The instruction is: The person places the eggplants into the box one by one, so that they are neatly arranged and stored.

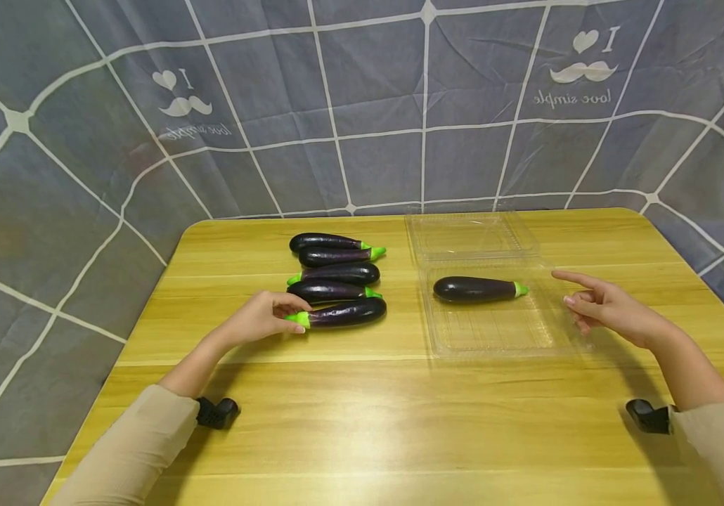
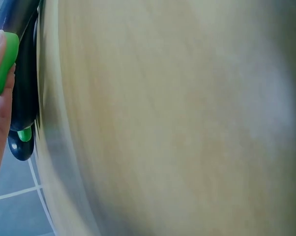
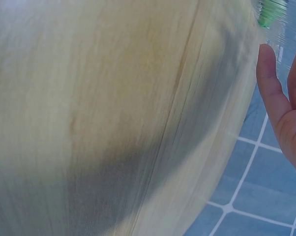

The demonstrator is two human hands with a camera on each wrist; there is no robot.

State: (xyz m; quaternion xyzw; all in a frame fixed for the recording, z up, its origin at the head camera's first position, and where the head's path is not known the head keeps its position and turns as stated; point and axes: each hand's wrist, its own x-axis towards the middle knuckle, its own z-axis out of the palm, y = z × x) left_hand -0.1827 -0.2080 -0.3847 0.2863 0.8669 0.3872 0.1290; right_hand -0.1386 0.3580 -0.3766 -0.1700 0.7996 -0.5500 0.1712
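Observation:
My left hand [image 1: 267, 318] pinches the green stem end of the nearest eggplant [image 1: 348, 313] between thumb and fingers. That same green stem [image 2: 8, 56] shows between the thumb and fingers at the left edge of the left wrist view. Behind it several more dark purple eggplants [image 1: 341, 273] lie in a stacked row, stems pointing different ways. My right hand [image 1: 615, 309] hovers by the right side of a clear plastic clamshell box [image 1: 501, 337], index finger extended and the other fingers loosely bent, holding nothing. One eggplant [image 1: 474, 289] lies inside the box, its green stem toward my right hand.
The box's lid [image 1: 463, 237] lies folded open toward the back of the wooden table [image 1: 362, 422]. A grey cloth with white grid lines [image 1: 381, 91] hangs behind the table and around its sides. Each wrist carries a small black camera [image 1: 216, 413].

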